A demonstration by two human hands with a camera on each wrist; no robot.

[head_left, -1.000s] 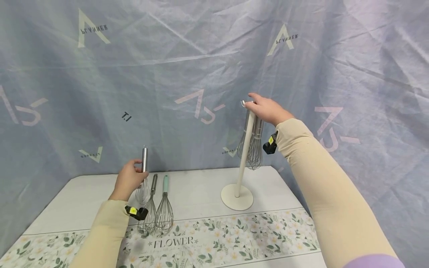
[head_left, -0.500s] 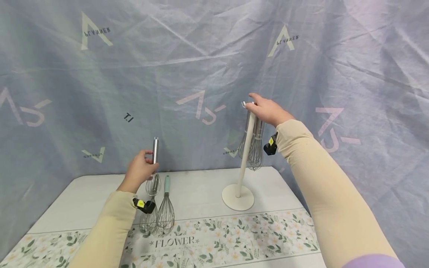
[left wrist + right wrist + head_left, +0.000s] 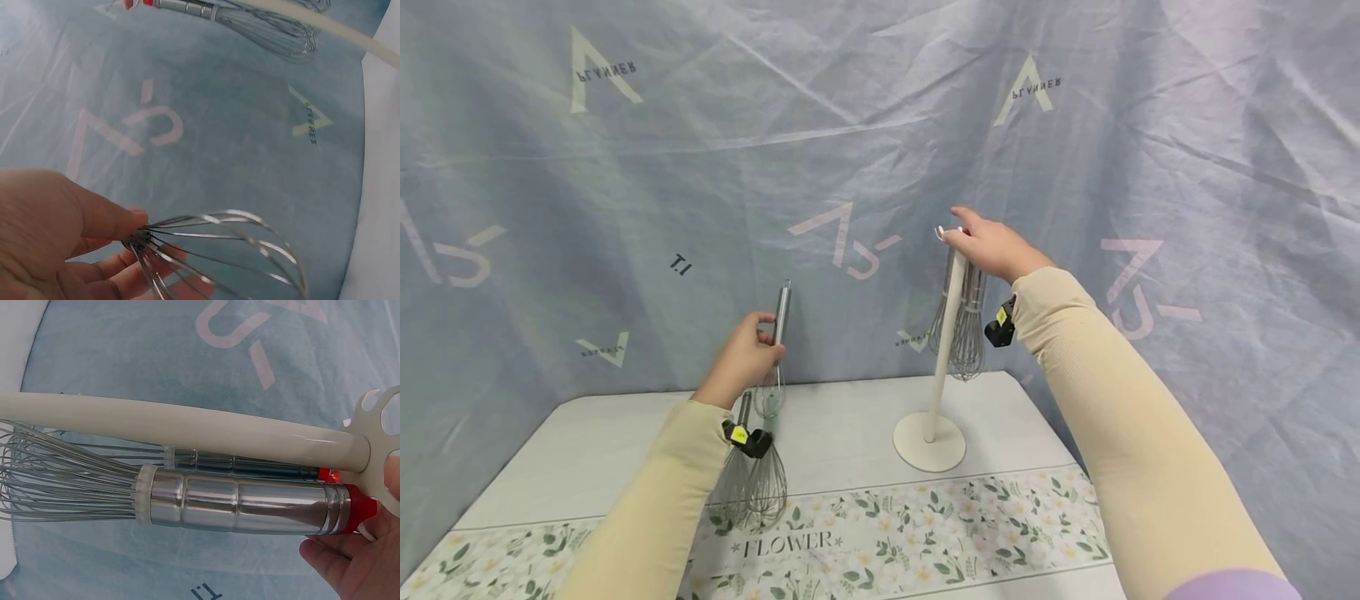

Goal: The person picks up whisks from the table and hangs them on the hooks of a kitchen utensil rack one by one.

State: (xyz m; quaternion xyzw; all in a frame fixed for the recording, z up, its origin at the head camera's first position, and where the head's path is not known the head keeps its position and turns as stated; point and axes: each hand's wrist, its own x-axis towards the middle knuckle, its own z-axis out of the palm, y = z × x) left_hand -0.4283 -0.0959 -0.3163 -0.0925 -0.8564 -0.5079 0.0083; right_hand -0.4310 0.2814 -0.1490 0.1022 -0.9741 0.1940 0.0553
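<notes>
My left hand point(image 3: 745, 354) pinches a small steel whisk point(image 3: 783, 312) low on its handle, handle up and wires point(image 3: 139, 239) down, above the table's back. My right hand point(image 3: 996, 250) grips the top of a cream whisk stand point(image 3: 947, 333), by the hook plate point(image 3: 375, 447) in the right wrist view. Steel whisks with red ends, one of them point(image 3: 250, 503) nearest the right wrist camera, hang from the hooks beside the pole. Two whisks lie on the table: one with a dark handle point(image 3: 744, 410), the other mint-handled point(image 3: 767, 487), its handle mostly behind the held whisk.
The stand's round base point(image 3: 910, 454) sits on the white table point(image 3: 842, 433), right of its middle. A flowered strip marked FLOWER point(image 3: 790, 543) crosses the front. Close behind the table's back edge hangs a blue-grey curtain point(image 3: 850, 333).
My left hand has carried the small whisk rightwards and upwards, from left of the lying whisks to above the mint handle. The right hand keeps its place on the stand.
</notes>
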